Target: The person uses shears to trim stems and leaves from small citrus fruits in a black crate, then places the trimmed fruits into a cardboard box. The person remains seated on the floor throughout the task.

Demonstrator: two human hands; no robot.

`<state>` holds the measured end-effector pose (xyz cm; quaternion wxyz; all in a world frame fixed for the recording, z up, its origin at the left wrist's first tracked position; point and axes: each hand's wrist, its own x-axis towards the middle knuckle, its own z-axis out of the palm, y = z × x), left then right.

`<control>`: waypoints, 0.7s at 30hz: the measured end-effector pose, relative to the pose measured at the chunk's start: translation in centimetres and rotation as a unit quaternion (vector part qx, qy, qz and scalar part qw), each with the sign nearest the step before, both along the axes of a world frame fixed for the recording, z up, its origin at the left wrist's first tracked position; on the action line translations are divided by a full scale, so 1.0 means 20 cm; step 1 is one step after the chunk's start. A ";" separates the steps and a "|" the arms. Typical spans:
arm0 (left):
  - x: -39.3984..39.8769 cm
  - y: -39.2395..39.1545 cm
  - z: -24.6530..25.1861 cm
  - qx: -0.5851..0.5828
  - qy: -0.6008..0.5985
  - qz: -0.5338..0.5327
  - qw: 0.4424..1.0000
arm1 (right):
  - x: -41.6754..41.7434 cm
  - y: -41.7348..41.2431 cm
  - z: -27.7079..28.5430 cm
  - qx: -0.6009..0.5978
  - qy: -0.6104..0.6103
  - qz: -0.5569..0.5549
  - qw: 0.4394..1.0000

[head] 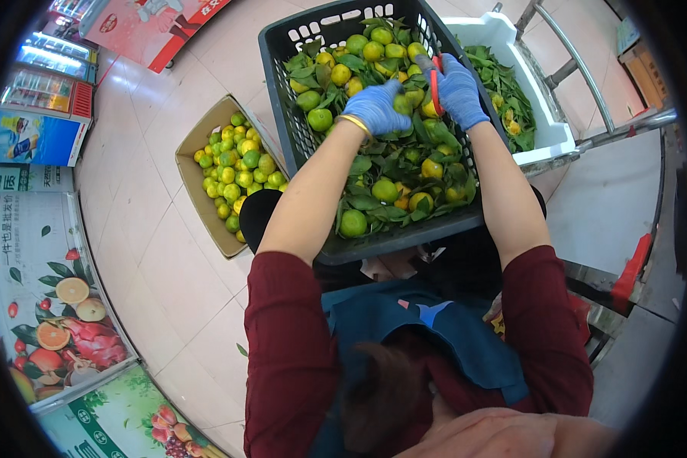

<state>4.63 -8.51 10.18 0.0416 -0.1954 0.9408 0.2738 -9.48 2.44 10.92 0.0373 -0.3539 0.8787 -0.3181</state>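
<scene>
A black plastic crate (401,243) full of green and yellow citrus fruits with leaves lies before me. Over its middle, my left hand (379,107), in a blue knit glove, has its fingers curled around a green citrus fruit (402,104). My right hand (459,91), gloved alike, holds red-handled scissors (434,86) near the crate's right wall. The scissors' blades point up and left, beside the fruits. More fruits and leaves lie beneath both hands.
A cardboard box (203,197) of loose citrus fruits stands on the tiled floor at the left. A white foam box (549,140) with leaves and peel-like scraps sits right of the crate, by a metal rail (578,63). Printed display panels line the far left.
</scene>
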 end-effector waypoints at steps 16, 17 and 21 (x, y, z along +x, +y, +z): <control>0.33 -0.14 0.14 0.546 0.431 0.199 0.690 | 0.23 0.05 0.22 0.074 0.026 0.246 0.966; 0.34 -0.14 0.15 0.546 0.430 0.188 0.694 | 0.22 0.04 0.21 0.070 0.029 0.248 0.966; 0.35 -0.14 0.15 0.525 0.408 0.130 0.735 | 0.21 0.03 0.18 0.052 0.040 0.260 0.963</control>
